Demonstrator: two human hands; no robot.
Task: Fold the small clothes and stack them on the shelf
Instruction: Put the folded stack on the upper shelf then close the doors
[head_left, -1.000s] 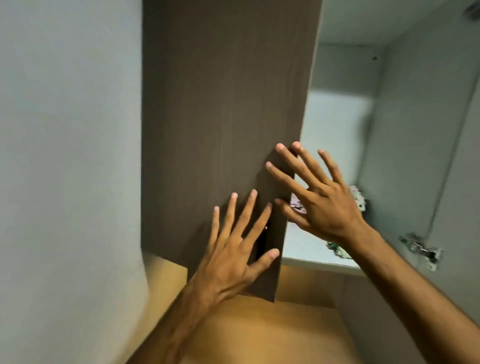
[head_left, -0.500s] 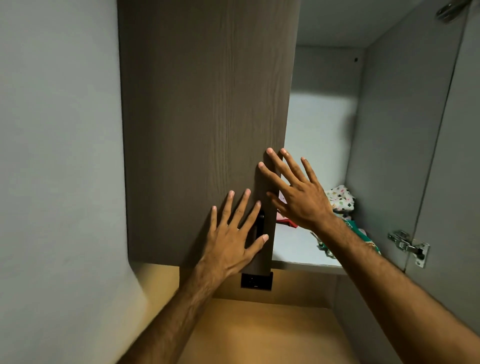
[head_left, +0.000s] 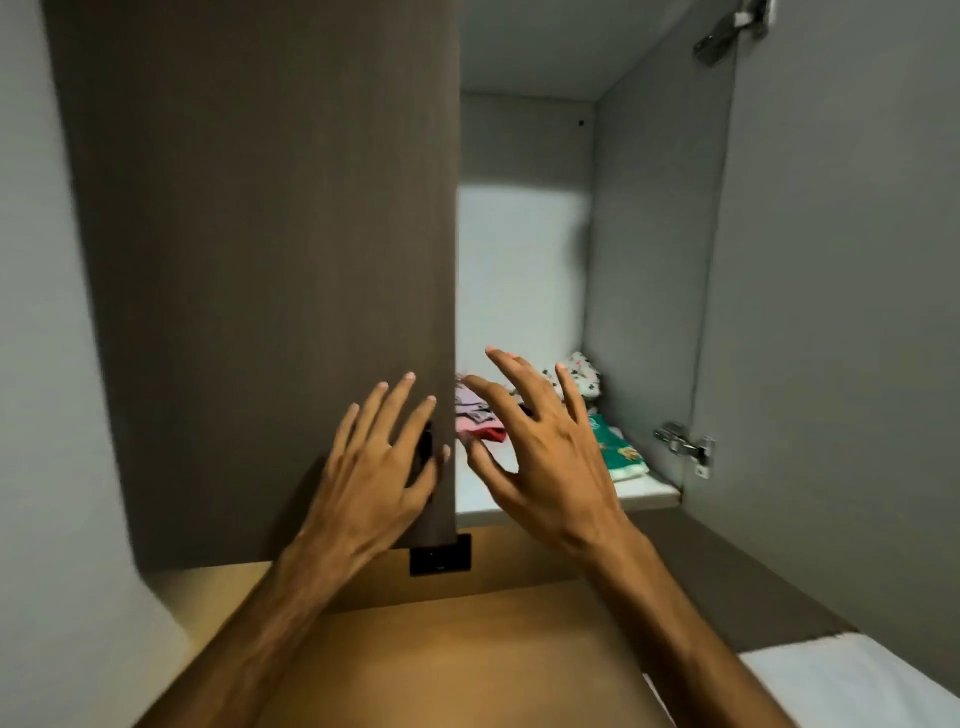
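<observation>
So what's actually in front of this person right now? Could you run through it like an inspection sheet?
Surface: white shelf inside an open cabinet, lit from the front.
Job's things: small clothes on the shelf: a pink piece, a white patterned piece, a green piece; how neatly they are folded cannot be told.
Clutter: nothing seen.
Grippers: left hand spread flat on the brown door near its edge; right hand open, fingers spread, in front of the shelf, holding nothing.
Cables: nothing seen.
Surroundings: grey cabinet walls, metal hinge on the right side, wooden panel below.
</observation>
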